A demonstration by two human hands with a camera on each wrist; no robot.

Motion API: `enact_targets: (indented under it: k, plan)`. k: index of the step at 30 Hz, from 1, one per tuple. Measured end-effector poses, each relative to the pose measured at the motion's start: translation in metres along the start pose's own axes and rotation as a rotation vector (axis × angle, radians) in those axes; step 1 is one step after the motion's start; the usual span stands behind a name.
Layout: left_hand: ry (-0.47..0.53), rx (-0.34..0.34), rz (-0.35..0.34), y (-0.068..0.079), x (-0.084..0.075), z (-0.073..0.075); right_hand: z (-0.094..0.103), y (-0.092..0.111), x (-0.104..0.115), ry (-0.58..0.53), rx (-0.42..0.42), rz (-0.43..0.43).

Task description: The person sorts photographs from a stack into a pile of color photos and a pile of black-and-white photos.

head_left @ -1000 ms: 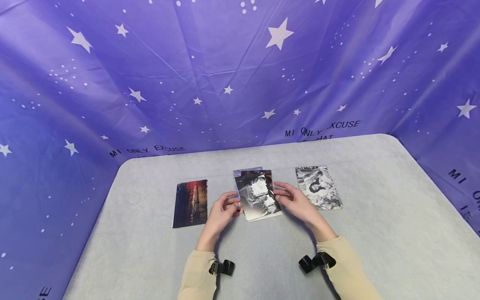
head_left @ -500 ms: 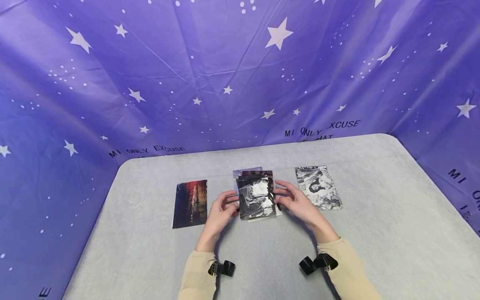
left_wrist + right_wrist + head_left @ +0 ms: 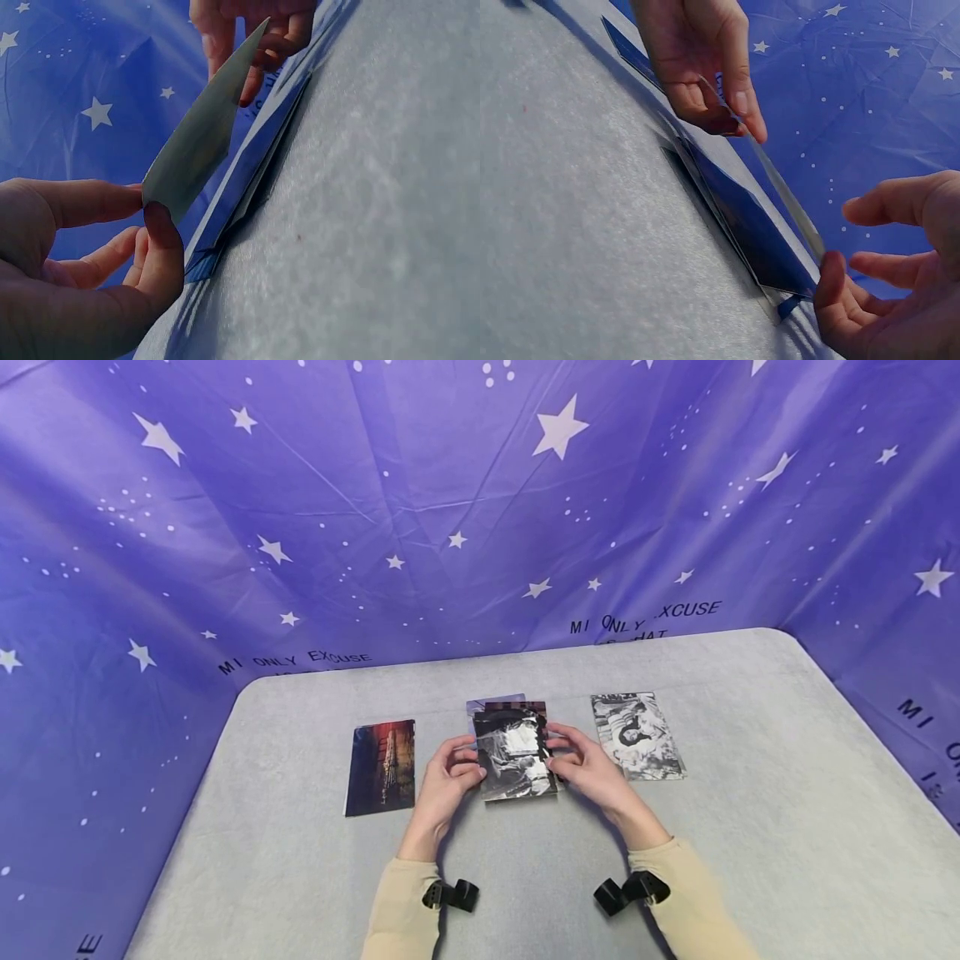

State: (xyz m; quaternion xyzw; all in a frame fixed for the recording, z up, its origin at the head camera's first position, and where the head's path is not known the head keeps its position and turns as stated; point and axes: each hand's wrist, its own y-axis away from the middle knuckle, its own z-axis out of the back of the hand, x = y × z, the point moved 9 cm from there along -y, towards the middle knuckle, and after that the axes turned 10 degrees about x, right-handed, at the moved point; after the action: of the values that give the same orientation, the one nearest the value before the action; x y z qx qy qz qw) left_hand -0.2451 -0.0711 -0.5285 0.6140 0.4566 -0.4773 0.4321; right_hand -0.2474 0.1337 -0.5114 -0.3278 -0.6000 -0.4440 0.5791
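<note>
In the head view my left hand (image 3: 452, 779) is at the left edge of a black-and-white photo (image 3: 517, 756). Its thumb and a finger pinch the photo, whose pale back (image 3: 195, 150) faces the left wrist camera. The photo is tilted up above a small pile of photos (image 3: 742, 217). Across from it, my right hand (image 3: 588, 768) touches the right edge with a bent fingertip (image 3: 831, 264). The right thumb (image 3: 862, 211) stands apart from the photo in the right wrist view. A bluish photo (image 3: 496, 702) peeks out behind the top one.
On the left lies a dark photo with red and blue tones (image 3: 381, 768), in a thin stack. Another black-and-white photo (image 3: 637, 737) lies on the right, near my right hand. Grey cloth covers the table (image 3: 540, 877); a purple star-printed curtain (image 3: 420, 468) hangs behind it.
The black-and-white photo has turned straighter and its lower edge now hides most of the pale edge below it. My left hand has shifted slightly right, its thumb now over the photo's edge.
</note>
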Motion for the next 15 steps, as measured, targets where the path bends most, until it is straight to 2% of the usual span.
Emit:
enact_targets:
  k: [8, 15]
  plan:
    - [0.028, 0.048, 0.019, -0.004, 0.002, -0.012, 0.006, 0.001, -0.002, -0.046, -0.062, 0.025]
    - [0.003, 0.111, 0.022, -0.007, 0.002, -0.025, 0.011, 0.005, -0.005, -0.080, -0.077, 0.034]
